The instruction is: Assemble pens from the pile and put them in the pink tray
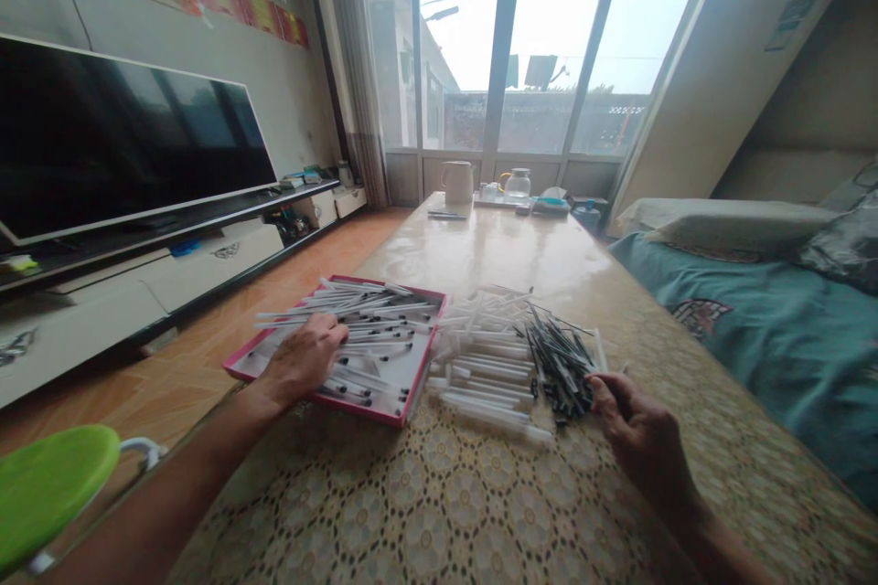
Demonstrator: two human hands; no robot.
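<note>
My left hand [312, 349] rests over a shallow pink-rimmed tray [421, 367], its fingers curled down among clear pen tubes with black tips [374, 325]. What those fingers hold, if anything, is hidden. At the right edge of a heap of thin black pen parts [559, 356], my right hand [637, 420] has thumb and forefinger pinched together. I cannot make out what is between them. One pale tube [601, 351] stands just beyond these fingertips. Between tray and black heap lies a pile of clear, empty-looking pen barrels [487, 370].
The long table has a patterned cover [425, 512]. At its far end stand a beige jug [457, 182] and a glass pitcher [518, 184]. A green stool [58, 484] is at the lower left, a bed with a teal cover [754, 329] along the right.
</note>
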